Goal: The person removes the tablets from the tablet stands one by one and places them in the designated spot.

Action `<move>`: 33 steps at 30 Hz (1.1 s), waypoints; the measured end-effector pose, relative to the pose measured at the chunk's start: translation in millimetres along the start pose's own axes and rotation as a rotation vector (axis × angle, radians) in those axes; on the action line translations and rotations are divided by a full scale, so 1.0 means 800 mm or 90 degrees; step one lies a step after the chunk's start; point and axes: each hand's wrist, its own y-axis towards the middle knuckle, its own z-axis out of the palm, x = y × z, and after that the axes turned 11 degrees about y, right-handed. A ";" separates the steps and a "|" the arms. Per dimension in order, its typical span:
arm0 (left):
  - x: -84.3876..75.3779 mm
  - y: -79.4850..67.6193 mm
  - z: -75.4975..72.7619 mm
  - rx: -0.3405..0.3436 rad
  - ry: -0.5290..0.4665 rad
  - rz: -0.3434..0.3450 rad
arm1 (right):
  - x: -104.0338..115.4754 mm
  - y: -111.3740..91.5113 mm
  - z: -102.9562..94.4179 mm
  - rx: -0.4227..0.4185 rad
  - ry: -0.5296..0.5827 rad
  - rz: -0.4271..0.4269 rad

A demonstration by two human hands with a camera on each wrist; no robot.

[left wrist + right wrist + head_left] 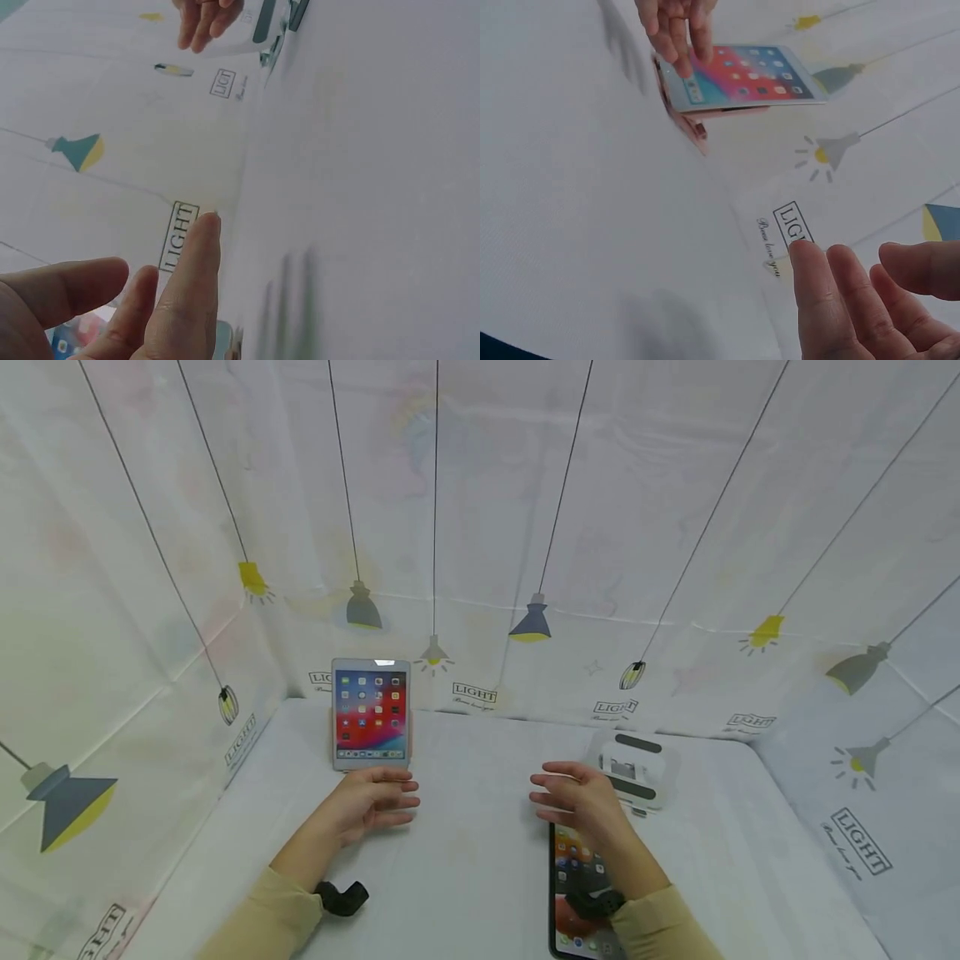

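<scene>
My left hand (367, 806) hovers above the white table with its fingers loosely spread, holding nothing. Just behind it a small white-framed tablet (371, 710) stands upright, its screen lit with app icons. In the right wrist view this tablet leans on a pink stand (697, 133). My right hand (581, 797) hangs in the air with relaxed fingers and nothing in them. Beneath the right forearm lies a larger dark-edged tablet (564, 860), screen up and partly hidden by the wrist. Behind that hand is a white stand (637, 764) with dark strips.
A white cloth covers the table (480, 860). Fabric walls (480, 527) printed with hanging lamps and the word LIGHT rise at the back and both sides. A black strap (343, 897) sits at the left wrist.
</scene>
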 end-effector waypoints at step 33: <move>0.001 -0.038 -0.083 -0.106 0.014 -0.005 | -0.020 0.034 0.069 0.089 0.008 -0.006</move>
